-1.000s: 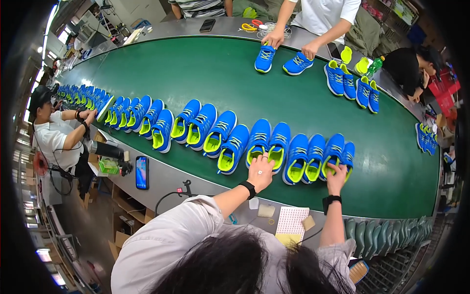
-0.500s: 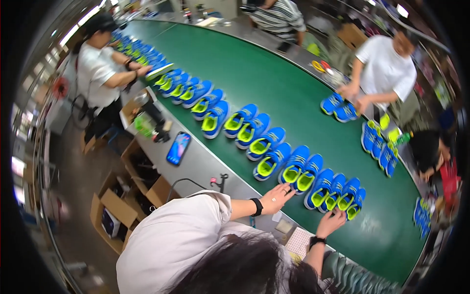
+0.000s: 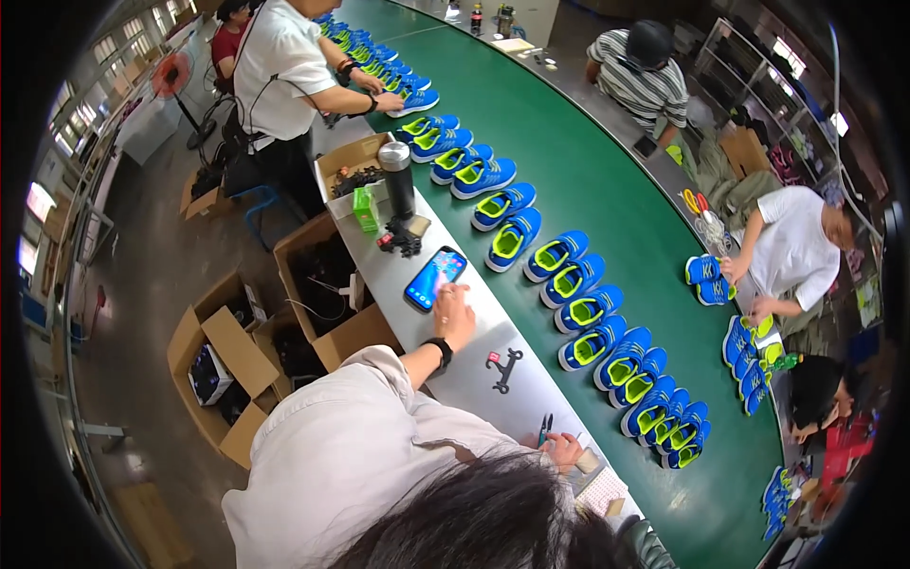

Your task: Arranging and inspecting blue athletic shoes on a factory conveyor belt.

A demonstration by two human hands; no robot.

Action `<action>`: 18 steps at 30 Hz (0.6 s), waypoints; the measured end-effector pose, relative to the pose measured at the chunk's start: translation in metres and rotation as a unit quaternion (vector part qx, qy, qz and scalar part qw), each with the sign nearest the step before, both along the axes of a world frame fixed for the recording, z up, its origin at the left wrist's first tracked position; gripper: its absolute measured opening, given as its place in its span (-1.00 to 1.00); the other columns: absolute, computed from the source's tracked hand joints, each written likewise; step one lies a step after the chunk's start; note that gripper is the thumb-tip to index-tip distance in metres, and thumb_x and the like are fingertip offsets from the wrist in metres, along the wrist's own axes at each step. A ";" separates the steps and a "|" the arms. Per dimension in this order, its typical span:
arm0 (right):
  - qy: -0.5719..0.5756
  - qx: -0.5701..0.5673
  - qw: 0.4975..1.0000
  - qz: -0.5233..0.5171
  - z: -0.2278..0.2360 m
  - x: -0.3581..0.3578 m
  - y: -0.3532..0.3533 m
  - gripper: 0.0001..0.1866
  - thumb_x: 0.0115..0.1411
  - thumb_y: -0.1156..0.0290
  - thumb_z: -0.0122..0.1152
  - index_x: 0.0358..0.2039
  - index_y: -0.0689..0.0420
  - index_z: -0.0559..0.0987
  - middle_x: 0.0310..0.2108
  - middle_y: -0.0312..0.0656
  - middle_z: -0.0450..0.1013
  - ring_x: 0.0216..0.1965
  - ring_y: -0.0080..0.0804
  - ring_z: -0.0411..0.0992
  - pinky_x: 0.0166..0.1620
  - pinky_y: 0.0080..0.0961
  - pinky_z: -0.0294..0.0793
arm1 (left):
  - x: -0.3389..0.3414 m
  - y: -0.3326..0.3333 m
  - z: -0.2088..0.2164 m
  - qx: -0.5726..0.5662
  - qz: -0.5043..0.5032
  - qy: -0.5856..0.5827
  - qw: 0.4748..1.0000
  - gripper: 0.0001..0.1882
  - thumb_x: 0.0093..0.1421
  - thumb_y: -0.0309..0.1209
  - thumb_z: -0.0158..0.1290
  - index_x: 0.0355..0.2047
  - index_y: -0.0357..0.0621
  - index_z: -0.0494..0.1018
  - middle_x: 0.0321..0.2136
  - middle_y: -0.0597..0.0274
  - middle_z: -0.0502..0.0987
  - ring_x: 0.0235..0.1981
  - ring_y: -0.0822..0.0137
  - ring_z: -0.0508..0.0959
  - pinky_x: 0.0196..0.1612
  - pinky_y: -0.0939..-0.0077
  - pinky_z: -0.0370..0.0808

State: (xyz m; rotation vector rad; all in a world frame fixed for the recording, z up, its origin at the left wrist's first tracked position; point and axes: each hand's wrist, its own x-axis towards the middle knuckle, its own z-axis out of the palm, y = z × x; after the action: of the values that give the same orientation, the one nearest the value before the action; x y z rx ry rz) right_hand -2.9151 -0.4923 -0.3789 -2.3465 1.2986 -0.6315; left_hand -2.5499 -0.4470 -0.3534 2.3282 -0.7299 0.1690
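My left hand reaches a smartphone lying on the metal ledge. A finger touches its lit screen; the hand holds nothing. My right hand rests low on the ledge, fingers loosely apart, partly hidden by dark hair. Close beside it lies a small teal-handled hand tool, perhaps snips. A black hook-shaped part with a red tag lies between my hands. Along the green belt runs a row of blue shoes with lime linings; a near pair stands beyond my right hand.
A dark tumbler, a green packet and an open carton stand beyond the phone. Floor cartons lie left. One co-worker handles shoes at the far left; another holds shoes across the belt.
Both hands have left the near shoes. My left hand has moved to the phone, and my right hand has drawn back to the ledge. The view has turned left.
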 end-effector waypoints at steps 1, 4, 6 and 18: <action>0.016 0.011 1.000 0.001 -0.008 0.005 0.002 -0.78 -0.15 0.52 0.27 -0.39 0.04 0.58 -0.15 -0.06 0.34 -0.06 -0.02 0.24 0.01 -0.15 0.28 | 0.017 0.004 0.003 -0.022 0.071 -0.003 0.997 -0.56 -0.06 -0.52 0.10 -0.11 -0.07 0.33 -0.11 0.01 0.33 0.01 -0.01 0.31 0.04 0.11 0.25; 0.042 -0.002 0.999 0.033 -0.022 0.024 0.007 -0.76 -0.16 0.50 0.28 -0.39 -0.01 0.59 -0.15 -0.11 0.35 -0.06 -0.03 0.24 0.01 -0.16 0.28 | 0.078 0.015 0.015 -0.077 0.242 0.017 0.967 -0.60 -0.08 -0.50 0.14 -0.19 -0.04 0.31 -0.13 0.03 0.31 0.02 -0.02 0.29 0.03 0.08 0.23; 0.020 -0.007 0.999 0.040 -0.031 0.041 0.009 -0.75 -0.17 0.49 0.28 -0.38 -0.04 0.59 -0.15 -0.14 0.35 -0.06 -0.04 0.24 0.00 -0.15 0.28 | 0.116 0.024 0.037 -0.101 0.257 -0.028 0.961 -0.59 -0.08 -0.46 0.17 -0.21 -0.06 0.28 -0.13 0.05 0.31 0.02 -0.02 0.27 0.03 0.07 0.21; 0.058 0.053 0.994 0.081 -0.070 0.081 -0.001 -0.74 -0.20 0.39 0.25 -0.38 -0.04 0.60 -0.17 -0.09 0.36 -0.05 -0.01 0.22 0.00 -0.11 0.26 | 0.273 0.049 0.061 0.023 0.272 0.145 0.951 -0.41 -0.02 -0.50 0.09 0.03 0.15 0.17 -0.05 -0.06 0.34 -0.03 -0.04 0.41 -0.03 0.07 0.35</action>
State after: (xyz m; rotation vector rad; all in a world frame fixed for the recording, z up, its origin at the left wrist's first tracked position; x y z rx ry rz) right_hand -2.8338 -0.4929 -0.4486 -2.3998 1.1422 -0.3722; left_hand -2.2766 -0.3979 -0.2922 2.4741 0.0641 0.0473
